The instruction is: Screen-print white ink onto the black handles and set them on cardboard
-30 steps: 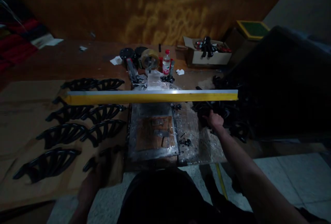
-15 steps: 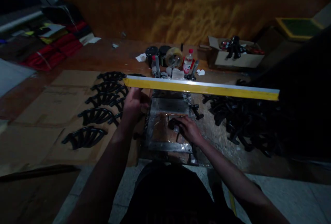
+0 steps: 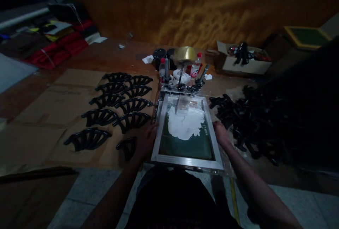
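Note:
A screen printing frame (image 3: 187, 161) with a metal rim lies lowered in front of me, hinged at its far end. White ink (image 3: 184, 125) spreads over the far half of its green mesh. My left hand (image 3: 147, 140) grips the left side of the rim, dim and partly hidden. On the opposite side my right hand (image 3: 221, 133) has its fingers curled at the rim, the tips out of sight. The base beneath the frame is mostly covered. Left of it, curved black ribbed parts (image 3: 87, 139) lie in rows on cardboard.
More black parts (image 3: 254, 126) are heaped at the right. Behind the frame stand bottles (image 3: 195, 66), a roll of tape (image 3: 184, 54) and dark jars (image 3: 159, 54). A cardboard box (image 3: 246, 66) sits at the back right, red bundles (image 3: 57, 50) at the back left.
The frame has swung down from raised to flat over the base. My left hand came down with it. My right hand let go of a black part and moved right to the rim.

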Available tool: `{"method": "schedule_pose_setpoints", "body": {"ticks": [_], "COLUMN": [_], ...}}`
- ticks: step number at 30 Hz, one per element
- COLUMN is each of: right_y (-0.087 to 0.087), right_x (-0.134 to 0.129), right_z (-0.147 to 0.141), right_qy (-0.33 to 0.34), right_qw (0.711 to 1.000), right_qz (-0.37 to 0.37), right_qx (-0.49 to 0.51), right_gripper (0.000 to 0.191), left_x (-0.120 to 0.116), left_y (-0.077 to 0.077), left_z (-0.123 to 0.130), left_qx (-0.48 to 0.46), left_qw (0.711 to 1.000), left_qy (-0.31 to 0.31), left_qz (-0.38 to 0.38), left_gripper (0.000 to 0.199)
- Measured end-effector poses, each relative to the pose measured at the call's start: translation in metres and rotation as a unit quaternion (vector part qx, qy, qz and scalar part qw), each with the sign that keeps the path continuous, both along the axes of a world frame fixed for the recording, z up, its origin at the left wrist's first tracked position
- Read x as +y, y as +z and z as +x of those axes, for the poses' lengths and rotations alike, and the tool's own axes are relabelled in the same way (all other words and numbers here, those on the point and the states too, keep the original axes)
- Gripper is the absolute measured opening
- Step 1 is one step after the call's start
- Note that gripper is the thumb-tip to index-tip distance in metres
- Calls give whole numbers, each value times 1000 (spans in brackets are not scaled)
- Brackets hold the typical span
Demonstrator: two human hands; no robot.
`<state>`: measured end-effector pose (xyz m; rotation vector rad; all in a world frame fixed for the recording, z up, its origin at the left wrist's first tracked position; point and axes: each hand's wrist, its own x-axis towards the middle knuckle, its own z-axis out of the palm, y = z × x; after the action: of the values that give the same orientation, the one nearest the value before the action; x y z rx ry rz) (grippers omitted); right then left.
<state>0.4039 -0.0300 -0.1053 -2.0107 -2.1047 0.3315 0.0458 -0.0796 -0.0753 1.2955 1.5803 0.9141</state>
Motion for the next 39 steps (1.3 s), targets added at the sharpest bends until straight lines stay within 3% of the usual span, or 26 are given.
{"method": "schedule_pose_setpoints", "body": {"ticks": [2,4,6,9,12,16,19,24,28,31,35,37,39], "right_y": [13,31,49,65,60,51,56,48,33,45,87,105,111], "right_x": [18,40,60,71,49,4,-3,-2,-14,5,64,87,97], "right_z": [4,-16,-51,-104,-126,-114,-106,-111,-108,-113,-111,-87,-49], "right_qy": [-62,-60,17,121,175,317,390,315,365,319,189,113,17], "right_qw": [998,993,989,991,981,943,915,948,931,947,982,992,993], "right_qz": [24,95,148,62,-54,-68,-87,-16,-4,-4,29,56,110], "right_qx": [3,20,24,-11,-58,-74,-53,-37,-6,17,2,3,36], "right_gripper": [28,44,63,48,24,30,29,21,26,31,53,50,38], "left_x": [-2,1,5,9,9,8,8,8,7,7,10,15,24], "left_y": [-23,-38,-45,-50,-53,-58,-58,-53,-51,-44,-12,14,41], "left_z": [2,3,3,2,1,1,2,3,3,0,-5,-5,-1], "left_qx": [6,28,45,43,41,42,32,10,3,8,-29,-45,-53], "left_qw": [999,996,994,995,995,994,995,996,998,997,996,998,998], "left_qy": [-12,-29,-36,-35,-37,-43,-38,-32,-17,-29,-30,-4,18], "left_qz": [-42,-75,-88,-82,-82,-96,-86,-78,-66,-72,-73,-47,-15], "left_gripper": [57,65,66,61,57,58,57,57,57,62,68,54,46]}}
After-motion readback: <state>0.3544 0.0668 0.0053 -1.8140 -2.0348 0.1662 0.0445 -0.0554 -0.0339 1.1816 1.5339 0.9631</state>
